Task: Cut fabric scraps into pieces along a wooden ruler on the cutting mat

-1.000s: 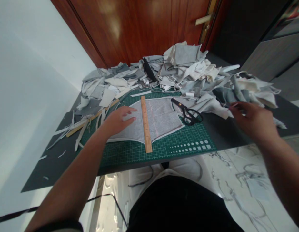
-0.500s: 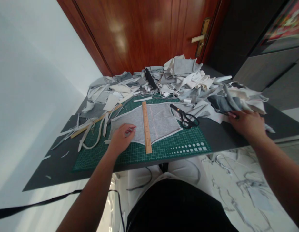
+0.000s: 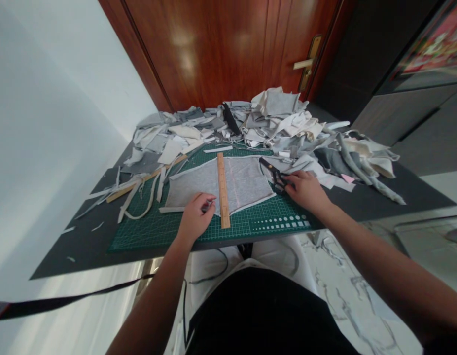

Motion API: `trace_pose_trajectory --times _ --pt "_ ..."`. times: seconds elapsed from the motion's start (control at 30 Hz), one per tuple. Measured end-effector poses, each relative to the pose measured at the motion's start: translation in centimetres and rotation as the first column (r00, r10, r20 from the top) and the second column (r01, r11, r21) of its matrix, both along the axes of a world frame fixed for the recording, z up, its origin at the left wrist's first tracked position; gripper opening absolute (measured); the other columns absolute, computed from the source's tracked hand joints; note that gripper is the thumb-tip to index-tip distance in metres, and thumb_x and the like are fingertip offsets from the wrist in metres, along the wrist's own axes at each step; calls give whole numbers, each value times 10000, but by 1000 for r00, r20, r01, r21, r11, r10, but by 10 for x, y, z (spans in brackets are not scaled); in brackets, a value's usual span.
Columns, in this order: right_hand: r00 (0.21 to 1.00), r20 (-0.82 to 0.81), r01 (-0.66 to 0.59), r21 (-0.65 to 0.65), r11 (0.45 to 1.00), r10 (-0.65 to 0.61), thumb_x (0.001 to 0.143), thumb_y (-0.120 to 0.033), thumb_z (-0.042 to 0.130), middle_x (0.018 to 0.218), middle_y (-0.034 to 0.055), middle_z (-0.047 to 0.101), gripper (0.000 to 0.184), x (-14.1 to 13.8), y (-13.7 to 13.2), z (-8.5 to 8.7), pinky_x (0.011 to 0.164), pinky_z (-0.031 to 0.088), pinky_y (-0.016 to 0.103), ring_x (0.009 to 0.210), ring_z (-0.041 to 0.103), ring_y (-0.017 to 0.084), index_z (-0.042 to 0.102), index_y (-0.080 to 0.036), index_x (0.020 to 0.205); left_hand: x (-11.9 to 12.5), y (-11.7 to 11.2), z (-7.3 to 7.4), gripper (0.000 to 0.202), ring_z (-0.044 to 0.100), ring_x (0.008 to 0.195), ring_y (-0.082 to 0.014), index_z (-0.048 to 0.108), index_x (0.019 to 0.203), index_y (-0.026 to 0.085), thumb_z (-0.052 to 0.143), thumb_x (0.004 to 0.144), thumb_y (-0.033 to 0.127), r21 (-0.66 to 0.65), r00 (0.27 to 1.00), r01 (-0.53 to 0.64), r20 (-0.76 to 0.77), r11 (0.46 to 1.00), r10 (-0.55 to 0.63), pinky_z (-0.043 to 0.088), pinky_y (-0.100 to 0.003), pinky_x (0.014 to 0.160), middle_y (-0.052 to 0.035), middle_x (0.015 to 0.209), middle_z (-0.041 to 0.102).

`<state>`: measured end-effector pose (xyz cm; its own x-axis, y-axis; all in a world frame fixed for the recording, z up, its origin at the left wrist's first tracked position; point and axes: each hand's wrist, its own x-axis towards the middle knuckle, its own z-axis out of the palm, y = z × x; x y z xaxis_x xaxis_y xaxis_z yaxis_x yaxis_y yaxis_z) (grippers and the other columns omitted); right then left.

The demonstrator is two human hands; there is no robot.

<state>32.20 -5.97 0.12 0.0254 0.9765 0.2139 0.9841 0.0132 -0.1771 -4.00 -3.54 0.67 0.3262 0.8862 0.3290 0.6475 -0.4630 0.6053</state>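
A grey piece of fabric [image 3: 250, 185] lies flat on the green cutting mat [image 3: 150, 231], with a faint pinkish line on it. Across its middle rests a wooden ruler [image 3: 223, 190], running away from me. My left hand [image 3: 197, 217] is on the fabric's near edge, left of the ruler, with fingers curled; something small seems to be in them, too unclear to name. At the fabric's right side, my right hand [image 3: 307, 191] has its fingers closed at the handles of the black scissors [image 3: 274, 172], whose blades point away to the left.
A heap of grey and white fabric scraps [image 3: 280, 116] runs along the table's back and right side. Thin fabric strips [image 3: 154, 192] and a second wooden stick [image 3: 126, 192] lie to the left. Behind the table [image 3: 84, 246] stands a wooden door [image 3: 221, 54].
My right hand has left the scraps at the right and come left to the scissors. A small pink piece now shows among those scraps. My left hand has shifted slightly right, towards the ruler.
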Motion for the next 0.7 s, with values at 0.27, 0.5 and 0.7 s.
trace_pose_trajectory --times 0.27,0.5,0.7 --pt "988 156 26 -74 997 -14 920 -533 573 1274 218 599 462 -15 10 24 978 467 527 1204 543 407 775 -147 1074 -1 -6 -1 151 619 963 -230 683 979 202 552 904 212 145 995 55 -86 988 -43 498 -401 914 -47 933 669" --pt "982 187 95 -334 938 -33 847 -402 661 1111 255 699 417 -26 38 50 834 520 367 989 697 320 767 -57 1055 2 -12 0 173 586 1043 -243 705 1042 203 594 915 243 147 967 188 -203 971 -157 457 -406 942 -68 1051 661" --pt "985 -155 -34 -586 810 -71 884 -316 586 696 121 708 299 0 46 69 651 486 313 677 658 212 703 -141 671 6 -15 0 204 563 1116 -267 724 1113 274 626 936 301 83 900 262 -380 962 -212 406 -439 942 -62 1133 650"
